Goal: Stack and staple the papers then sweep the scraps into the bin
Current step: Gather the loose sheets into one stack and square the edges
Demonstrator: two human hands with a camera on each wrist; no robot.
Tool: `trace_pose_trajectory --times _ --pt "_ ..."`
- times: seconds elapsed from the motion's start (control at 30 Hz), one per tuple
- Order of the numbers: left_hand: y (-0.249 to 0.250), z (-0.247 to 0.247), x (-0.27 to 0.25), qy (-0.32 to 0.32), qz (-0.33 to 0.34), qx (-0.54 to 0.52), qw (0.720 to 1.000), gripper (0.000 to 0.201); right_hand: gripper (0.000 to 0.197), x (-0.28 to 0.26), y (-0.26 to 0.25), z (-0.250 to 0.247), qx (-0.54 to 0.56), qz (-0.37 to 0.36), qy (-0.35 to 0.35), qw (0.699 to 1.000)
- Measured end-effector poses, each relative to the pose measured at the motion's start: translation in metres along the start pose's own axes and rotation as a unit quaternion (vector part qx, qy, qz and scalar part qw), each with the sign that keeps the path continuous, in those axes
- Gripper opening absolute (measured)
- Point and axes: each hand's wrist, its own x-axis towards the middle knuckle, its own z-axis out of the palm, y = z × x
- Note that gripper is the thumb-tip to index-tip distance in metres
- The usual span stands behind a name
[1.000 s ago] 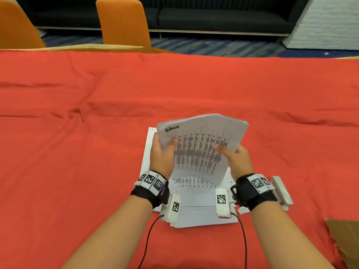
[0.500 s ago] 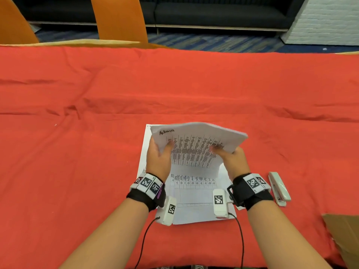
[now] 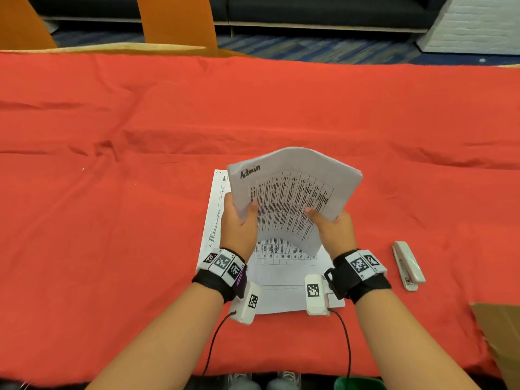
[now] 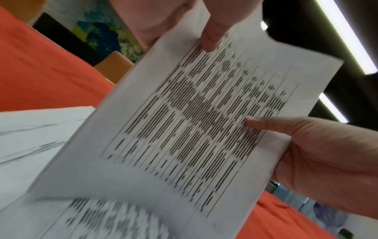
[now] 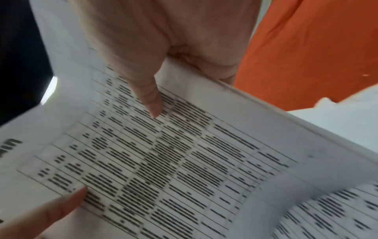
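A stack of printed papers (image 3: 292,192) with "Admin" handwritten at its top stands tilted over the red cloth. Its lower edge curls onto a printed sheet (image 3: 281,291) lying flat on the table. My left hand (image 3: 243,213) pinches the stack's left edge, thumb on the front. My right hand (image 3: 329,222) pinches the right edge the same way. In the left wrist view the stack (image 4: 204,121) fills the frame, and in the right wrist view (image 5: 184,161) both thumbs press on the print. A white stapler (image 3: 408,268) lies on the cloth, right of my right wrist.
A brown cardboard box (image 3: 503,336) pokes in at the table's lower right corner. Something green (image 3: 357,384) shows below the near table edge. The red tablecloth (image 3: 112,220) is wrinkled. Orange chairs (image 3: 177,21) stand beyond the far edge.
The stack dipped toward the table half a second ago and now stands steeper, its bottom edge curled on the flat sheet. Both hands kept their hold.
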Motion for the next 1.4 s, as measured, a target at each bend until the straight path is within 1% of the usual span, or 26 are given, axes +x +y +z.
trace_pose_trajectory --times 0.1,0.2,0.23,0.27,0.37,0.43,0.5,0.57,0.63,0.67,0.77,0.8,0.83,0.93,1.0,1.1,1.17,1.23,1.3,1.33,1.37,1.4 --pt "-0.025 0.002 0.000 -0.007 -0.036 0.049 0.998 0.019 0.021 0.005 0.021 0.001 -0.038 0.043 0.007 0.998" --pt "-0.040 0.005 -0.002 -0.009 -0.077 0.077 0.994 0.030 0.011 0.009 0.037 0.003 -0.069 0.091 0.014 0.993" --pt "-0.041 0.005 -0.002 -0.009 -0.084 0.078 0.993 0.033 0.012 0.010 0.040 0.003 -0.075 0.102 0.015 0.992" --pt "-0.043 0.004 -0.001 -0.009 -0.092 0.079 0.993 0.036 0.014 0.011 0.041 0.004 -0.081 0.107 0.013 0.991" --pt "-0.041 -0.005 0.012 0.004 -0.108 0.093 0.990 0.043 0.008 0.014 0.032 0.009 -0.085 0.089 -0.009 0.992" --pt "-0.037 -0.021 0.027 0.021 -0.095 0.100 0.990 0.036 0.021 0.014 0.025 0.012 -0.065 0.071 -0.059 0.994" --pt "-0.033 -0.049 0.042 0.040 -0.088 0.101 0.990 0.027 0.026 0.015 0.026 0.011 -0.065 0.084 -0.096 0.990" --pt "-0.038 -0.087 0.054 0.061 -0.107 0.119 0.985 0.025 0.031 0.018 0.037 0.005 -0.120 0.107 -0.091 0.983" --pt "-0.052 -0.131 0.060 0.085 -0.141 0.159 0.973 0.022 0.040 0.020 0.052 -0.004 -0.213 0.142 -0.071 0.964" --pt "-0.058 -0.152 0.060 0.094 -0.162 0.190 0.964 0.026 0.045 0.020 0.060 -0.008 -0.260 0.162 -0.060 0.950" --pt "-0.073 -0.204 0.053 0.119 -0.229 0.259 0.931 0.036 0.054 0.019 0.084 -0.013 -0.398 0.200 0.000 0.895" --pt "-0.078 -0.218 0.049 0.127 -0.254 0.264 0.922 0.036 0.056 0.018 0.090 -0.014 -0.425 0.205 0.022 0.881" --pt "-0.086 -0.231 0.048 0.125 -0.274 0.271 0.914 0.037 0.059 0.018 0.095 -0.014 -0.436 0.209 0.039 0.874" --pt "-0.104 -0.255 0.046 0.101 -0.318 0.310 0.890 0.039 0.069 0.018 0.110 -0.014 -0.429 0.236 0.057 0.870" --pt "-0.111 -0.260 0.046 0.088 -0.330 0.338 0.877 0.038 0.075 0.019 0.118 -0.015 -0.426 0.250 0.064 0.867" --pt "-0.114 -0.260 0.051 0.063 -0.340 0.389 0.854 0.036 0.077 0.020 0.124 -0.017 -0.408 0.250 0.079 0.874" --pt "-0.112 -0.258 0.055 0.048 -0.349 0.412 0.840 0.035 0.069 0.020 0.125 -0.020 -0.389 0.242 0.094 0.884" --pt "-0.107 -0.257 0.060 0.048 -0.349 0.453 0.819 0.036 0.054 0.020 0.122 -0.025 -0.364 0.236 0.098 0.896" --pt "-0.098 -0.247 0.064 0.058 -0.330 0.520 0.785 0.045 0.041 0.019 0.115 -0.031 -0.344 0.236 0.095 0.904" --pt "-0.093 -0.236 0.064 0.057 -0.309 0.543 0.779 0.049 0.036 0.018 0.112 -0.036 -0.337 0.236 0.099 0.906" --pt "-0.087 -0.219 0.063 0.045 -0.280 0.555 0.782 0.051 0.033 0.017 0.108 -0.040 -0.330 0.236 0.106 0.908" --pt "-0.082 -0.199 0.061 0.024 -0.248 0.557 0.793 0.051 0.031 0.016 0.104 -0.045 -0.323 0.233 0.114 0.910"
